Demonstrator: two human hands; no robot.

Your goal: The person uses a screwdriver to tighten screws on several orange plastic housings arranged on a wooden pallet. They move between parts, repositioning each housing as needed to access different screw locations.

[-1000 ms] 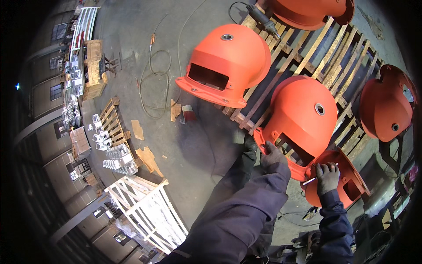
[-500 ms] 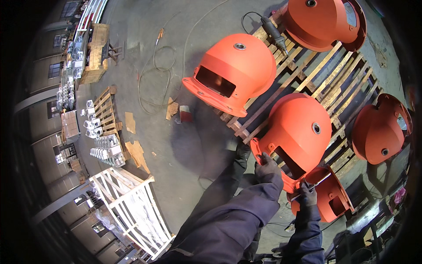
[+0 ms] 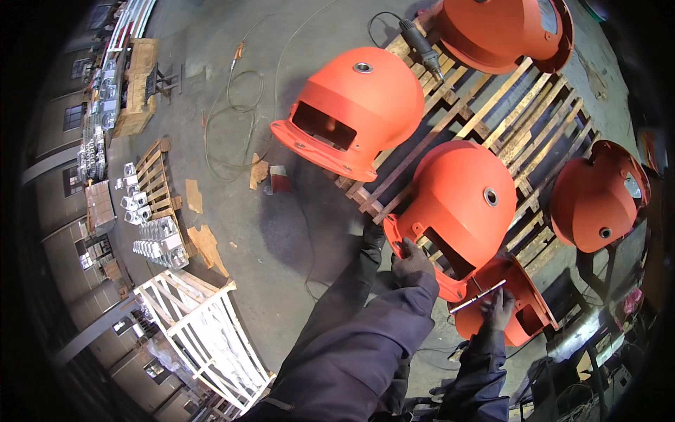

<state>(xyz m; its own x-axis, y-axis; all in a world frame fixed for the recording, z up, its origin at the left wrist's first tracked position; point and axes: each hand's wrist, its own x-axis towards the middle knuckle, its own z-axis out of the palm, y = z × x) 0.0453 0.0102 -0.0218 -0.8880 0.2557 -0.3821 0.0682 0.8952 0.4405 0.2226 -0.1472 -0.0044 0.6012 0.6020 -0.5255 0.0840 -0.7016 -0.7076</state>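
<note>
My gloved left hand (image 3: 411,259) grips the lower flange of the nearest orange dome-shaped housing (image 3: 460,200), which rests tilted on a wooden pallet (image 3: 524,116). Just to its right, my gloved right hand (image 3: 498,311) holds a thin metal rod (image 3: 478,296) over a flat orange cover (image 3: 529,309) lying beside the dome's opening. Dark sleeves cover both of my arms.
Three more orange domes stand around: one at the pallet's left (image 3: 362,105), one at the top (image 3: 499,28), one at the right (image 3: 598,200). A power tool (image 3: 422,43) lies on the pallet. On the floor are cables (image 3: 239,98), a white crate (image 3: 204,330) and metal parts (image 3: 158,235).
My right hand has slid down and left over the flat cover with the rod. My left hand keeps its grip on the flange. The view has shifted slightly.
</note>
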